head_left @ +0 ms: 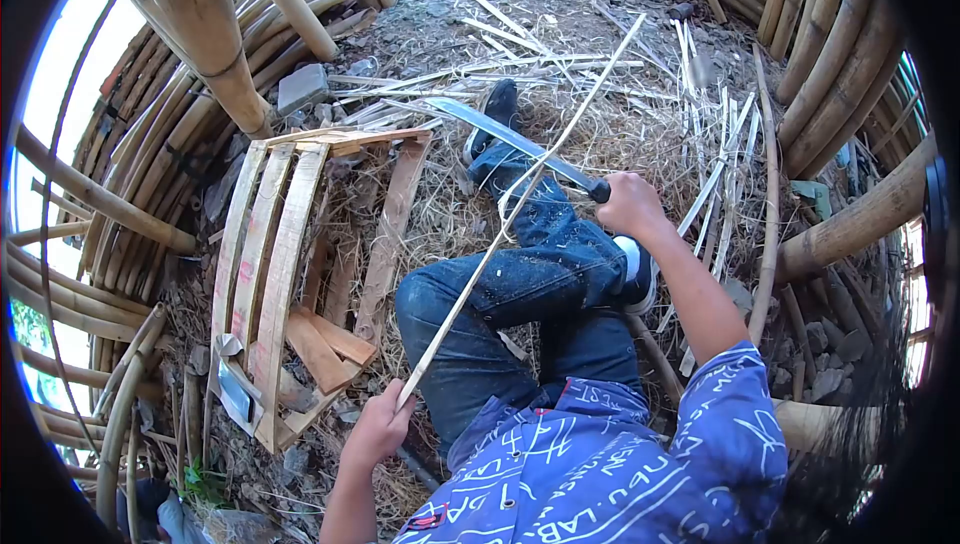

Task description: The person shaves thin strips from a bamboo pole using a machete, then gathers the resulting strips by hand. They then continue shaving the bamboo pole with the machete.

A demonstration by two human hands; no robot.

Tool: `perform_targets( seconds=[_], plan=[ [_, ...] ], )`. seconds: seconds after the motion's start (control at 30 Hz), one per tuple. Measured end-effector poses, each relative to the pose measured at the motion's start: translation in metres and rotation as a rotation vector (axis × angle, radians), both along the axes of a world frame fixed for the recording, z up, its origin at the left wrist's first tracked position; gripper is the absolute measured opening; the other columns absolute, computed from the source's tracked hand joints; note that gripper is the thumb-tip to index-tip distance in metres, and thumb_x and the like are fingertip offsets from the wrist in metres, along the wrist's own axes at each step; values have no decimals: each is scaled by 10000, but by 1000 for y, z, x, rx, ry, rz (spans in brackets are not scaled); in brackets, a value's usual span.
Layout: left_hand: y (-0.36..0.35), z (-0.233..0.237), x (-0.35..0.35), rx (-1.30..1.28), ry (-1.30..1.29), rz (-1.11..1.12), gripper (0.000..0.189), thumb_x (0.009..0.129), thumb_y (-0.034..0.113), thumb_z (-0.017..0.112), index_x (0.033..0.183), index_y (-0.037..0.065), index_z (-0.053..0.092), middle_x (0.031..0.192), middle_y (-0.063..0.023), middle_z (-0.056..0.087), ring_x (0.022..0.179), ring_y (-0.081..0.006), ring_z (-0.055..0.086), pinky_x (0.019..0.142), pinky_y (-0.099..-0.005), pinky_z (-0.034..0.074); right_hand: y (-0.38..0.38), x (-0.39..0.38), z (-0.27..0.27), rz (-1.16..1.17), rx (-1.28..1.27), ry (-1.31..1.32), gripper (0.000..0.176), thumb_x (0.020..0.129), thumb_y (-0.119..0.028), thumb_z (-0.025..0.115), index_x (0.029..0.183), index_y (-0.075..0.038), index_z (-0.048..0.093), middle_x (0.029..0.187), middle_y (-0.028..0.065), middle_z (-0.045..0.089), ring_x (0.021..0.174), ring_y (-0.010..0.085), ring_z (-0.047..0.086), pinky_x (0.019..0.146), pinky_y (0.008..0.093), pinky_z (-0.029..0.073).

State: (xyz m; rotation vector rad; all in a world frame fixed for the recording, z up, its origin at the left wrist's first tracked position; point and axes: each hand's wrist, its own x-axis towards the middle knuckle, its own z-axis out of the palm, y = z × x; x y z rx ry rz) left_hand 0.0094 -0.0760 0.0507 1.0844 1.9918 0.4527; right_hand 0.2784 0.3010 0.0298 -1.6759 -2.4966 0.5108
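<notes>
My right hand [632,206] is wrapped round the dark handle of a long machete [515,140], its blade pointing away to the upper left. My left hand [380,426] grips the near end of a long, thin bamboo strip [465,294]. That strip runs up across my bent leg in dark jeans [500,294] and over the machete blade, which crosses it near the middle. A thin curled shaving [508,202] hangs by the strip just below the crossing.
A wooden crate [270,274] lies on its side at left. Cut bamboo strips [480,69] are scattered ahead, and more [715,184] lie at right among shavings. A grey block [303,89] sits behind the crate. Thick bamboo poles [195,14] surround the spot.
</notes>
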Motion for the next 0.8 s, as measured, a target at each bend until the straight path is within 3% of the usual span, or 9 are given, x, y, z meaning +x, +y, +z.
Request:
perform_targets(
  seconds=[0.2, 0.4, 0.5, 0.67, 0.8],
  plan=[
    [0, 1, -6, 21, 9, -14, 165, 918, 150, 527, 911, -14, 514, 687, -241, 557, 622, -392, 546, 589, -424, 429, -19, -6, 4, 16, 64, -8, 282, 665, -209, 621, 863, -15, 670, 886, 212, 680, 862, 382, 666, 806, 463, 528],
    [4, 3, -1, 50, -13, -35, 166, 928, 143, 506, 908, -22, 509, 690, -254, 538, 614, -406, 511, 596, -433, 423, -33, -6, 3, 30, 147, -42, 250, 675, -191, 629, 852, -18, 657, 830, 209, 679, 817, 368, 676, 758, 454, 540],
    [16, 7, 7, 52, -50, -60, 172, 931, 144, 499, 906, -25, 507, 689, -252, 531, 610, -404, 507, 594, -438, 419, -45, -6, 7, 95, 160, -95, 204, 684, -177, 632, 824, -30, 644, 799, 189, 679, 759, 351, 682, 709, 442, 543],
    [35, -3, 10, 75, -26, -126, 182, 938, 151, 507, 899, -26, 502, 701, -257, 536, 645, -430, 526, 593, -443, 420, -86, -24, -1, 482, 190, -18, 143, 656, -169, 631, 760, -72, 619, 696, 150, 670, 661, 306, 686, 622, 404, 538],
    [16, 4, 4, 24, -104, -108, 186, 942, 157, 516, 885, -19, 497, 715, -262, 544, 700, -466, 533, 604, -453, 425, -52, -11, 9, 436, 244, -166, 187, 679, -178, 606, 826, -69, 642, 776, 154, 685, 741, 308, 693, 666, 430, 530]
  ],
)
